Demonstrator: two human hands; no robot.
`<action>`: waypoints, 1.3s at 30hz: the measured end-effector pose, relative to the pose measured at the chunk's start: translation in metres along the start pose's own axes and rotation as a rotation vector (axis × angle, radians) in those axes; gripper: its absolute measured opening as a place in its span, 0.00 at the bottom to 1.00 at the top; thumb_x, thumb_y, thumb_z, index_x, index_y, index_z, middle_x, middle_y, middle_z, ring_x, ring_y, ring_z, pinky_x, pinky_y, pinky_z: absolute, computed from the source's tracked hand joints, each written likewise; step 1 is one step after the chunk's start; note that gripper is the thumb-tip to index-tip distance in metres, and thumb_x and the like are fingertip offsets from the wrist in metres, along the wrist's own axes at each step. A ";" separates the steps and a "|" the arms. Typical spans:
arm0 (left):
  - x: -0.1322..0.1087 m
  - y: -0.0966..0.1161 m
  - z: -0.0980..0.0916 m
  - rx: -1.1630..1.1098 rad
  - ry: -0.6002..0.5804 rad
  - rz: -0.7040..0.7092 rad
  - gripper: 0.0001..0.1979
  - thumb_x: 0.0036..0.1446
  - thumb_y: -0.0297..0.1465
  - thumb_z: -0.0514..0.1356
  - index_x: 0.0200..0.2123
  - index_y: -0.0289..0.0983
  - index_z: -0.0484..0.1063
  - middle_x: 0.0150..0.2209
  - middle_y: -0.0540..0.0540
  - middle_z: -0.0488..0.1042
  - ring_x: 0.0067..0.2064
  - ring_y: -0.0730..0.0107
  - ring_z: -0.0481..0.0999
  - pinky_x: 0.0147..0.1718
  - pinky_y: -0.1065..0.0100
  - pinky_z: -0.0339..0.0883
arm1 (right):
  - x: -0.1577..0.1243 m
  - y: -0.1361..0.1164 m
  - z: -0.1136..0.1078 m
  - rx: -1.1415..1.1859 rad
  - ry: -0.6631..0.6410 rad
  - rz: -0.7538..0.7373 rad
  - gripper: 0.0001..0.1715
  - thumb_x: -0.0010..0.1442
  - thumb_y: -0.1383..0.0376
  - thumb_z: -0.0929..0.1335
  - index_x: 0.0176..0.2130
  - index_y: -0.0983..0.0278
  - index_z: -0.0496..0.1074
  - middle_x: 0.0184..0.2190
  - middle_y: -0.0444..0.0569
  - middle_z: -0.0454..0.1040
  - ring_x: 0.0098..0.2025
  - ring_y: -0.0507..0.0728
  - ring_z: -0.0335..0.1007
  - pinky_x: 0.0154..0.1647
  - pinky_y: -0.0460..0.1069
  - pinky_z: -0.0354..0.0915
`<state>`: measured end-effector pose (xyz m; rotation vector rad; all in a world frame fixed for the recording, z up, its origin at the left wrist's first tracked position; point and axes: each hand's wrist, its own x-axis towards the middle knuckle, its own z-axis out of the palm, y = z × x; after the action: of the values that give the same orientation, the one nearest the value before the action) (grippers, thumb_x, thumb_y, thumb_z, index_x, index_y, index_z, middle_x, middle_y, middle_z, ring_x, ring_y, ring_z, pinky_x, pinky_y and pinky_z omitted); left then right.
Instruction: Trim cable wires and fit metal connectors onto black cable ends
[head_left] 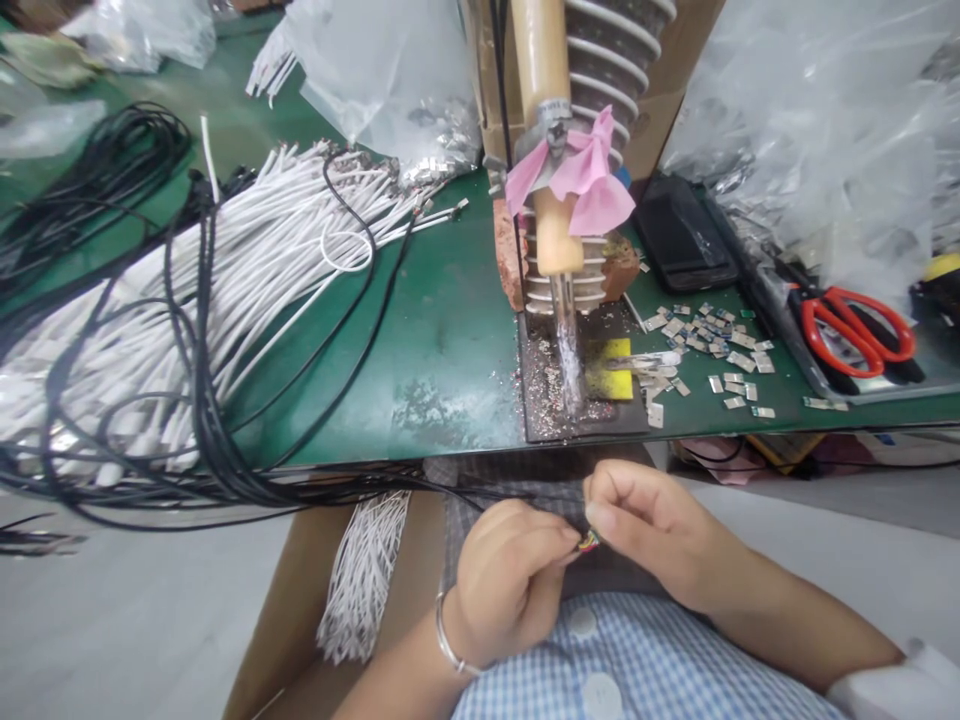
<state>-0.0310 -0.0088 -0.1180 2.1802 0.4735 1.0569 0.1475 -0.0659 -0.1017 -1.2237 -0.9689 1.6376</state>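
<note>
My left hand (517, 575) is closed in a pinch on the end of a black cable, in front of the table edge and above my lap. Short thin coloured wires (589, 542), red, yellow and green among them, fan out from that end. My right hand (660, 525) is also closed, its thumb and forefinger pinched at the tips of these wires. Beyond my hands, a soldering iron (561, 250) with a wooden handle and pink cloth tied round it points down over a dark, solder-speckled plate (544, 400). A yellow sponge (616, 370) lies beside its tip.
White cables (247, 260) and black cables (202, 350) are heaped on the green table's left. Small metal connectors (712, 335) lie scattered at right, near a phone (686, 235) and red-handled scissors (855, 330) on a tray. Below the table, a cardboard box (285, 600) holds white cables.
</note>
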 end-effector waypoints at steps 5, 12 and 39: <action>-0.001 0.000 0.010 -0.092 0.062 0.001 0.04 0.67 0.26 0.52 0.42 0.37 0.66 0.27 0.46 0.79 0.24 0.72 0.74 0.25 0.71 0.69 | 0.000 0.010 0.006 0.136 -0.063 0.007 0.26 0.63 0.46 0.66 0.28 0.62 0.59 0.22 0.37 0.54 0.23 0.48 0.46 0.23 0.45 0.47; -0.005 0.001 0.014 0.005 0.074 -0.093 0.05 0.67 0.29 0.52 0.39 0.37 0.67 0.25 0.46 0.77 0.22 0.71 0.71 0.24 0.69 0.66 | -0.002 0.008 0.008 0.072 0.027 -0.056 0.26 0.65 0.46 0.64 0.27 0.62 0.58 0.23 0.38 0.54 0.25 0.49 0.47 0.25 0.46 0.49; 0.006 -0.001 0.004 0.189 0.069 -0.036 0.09 0.57 0.20 0.60 0.40 0.37 0.70 0.28 0.45 0.80 0.25 0.70 0.77 0.26 0.70 0.73 | -0.002 0.008 0.013 0.099 0.065 -0.073 0.26 0.67 0.48 0.63 0.26 0.61 0.58 0.21 0.38 0.55 0.22 0.48 0.47 0.23 0.46 0.48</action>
<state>-0.0243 -0.0062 -0.1175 2.2948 0.6651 1.1099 0.1335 -0.0715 -0.1056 -1.1550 -0.8723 1.5605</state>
